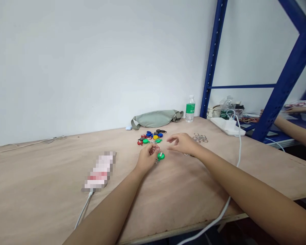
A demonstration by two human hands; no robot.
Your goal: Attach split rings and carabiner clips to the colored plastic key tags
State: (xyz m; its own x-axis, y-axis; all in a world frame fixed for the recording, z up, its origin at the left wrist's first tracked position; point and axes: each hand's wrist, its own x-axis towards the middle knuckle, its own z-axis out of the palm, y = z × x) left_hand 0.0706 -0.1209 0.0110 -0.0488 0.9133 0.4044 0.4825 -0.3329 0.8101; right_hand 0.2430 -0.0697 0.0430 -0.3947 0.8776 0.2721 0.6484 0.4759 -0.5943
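Note:
My left hand [148, 156] is closed in a pinch at a green badge reel [161, 156] low over the table, and a bit of metal shows at its fingertips. A metal clip hangs below the reel. To the right, my right hand [183, 143] is open, its fingers apart and slightly curled, holding nothing. Behind my hands lies a pile of badge reels [156, 137] in blue, red, yellow, green and black. Just beyond my right hand is a heap of metal key rings [200, 137].
A phone [100, 171] on a white cable lies left. A grey-green waist bag [155, 118] and a water bottle [190, 109] stand by the wall. A white power strip [228, 126] sits by the blue rack [277, 75]; its cable [239, 146] crosses near my right forearm. Another person's arm [293, 127] shows right.

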